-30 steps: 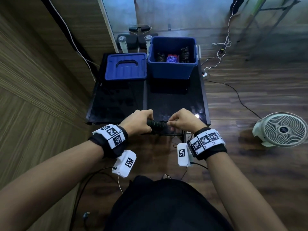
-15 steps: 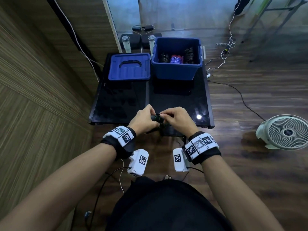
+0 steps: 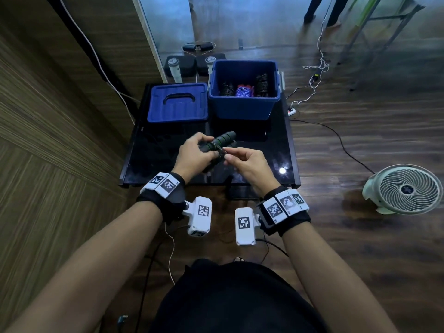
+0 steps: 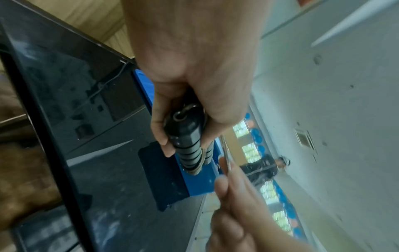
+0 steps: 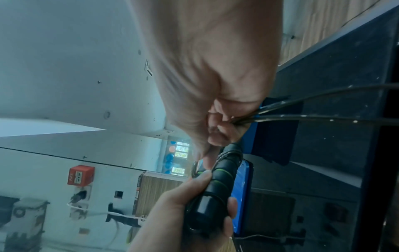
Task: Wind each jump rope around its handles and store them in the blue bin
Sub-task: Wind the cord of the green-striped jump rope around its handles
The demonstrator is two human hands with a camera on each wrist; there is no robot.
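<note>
Both forearms reach out over the black table (image 3: 276, 150), hands meeting above it. The left hand (image 3: 194, 156) wraps around the jump rope handles (image 3: 219, 140), tilting them up toward the blue bin (image 3: 242, 108). The right hand (image 3: 245, 162) pinches the rope (image 5: 302, 117) just beside the handles, fingers curled tight.

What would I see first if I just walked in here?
Two hands over a black table: the left hand grips black jump rope handles with green rings, while the right hand pinches the rope. Behind them sits an open blue bin.
</note>
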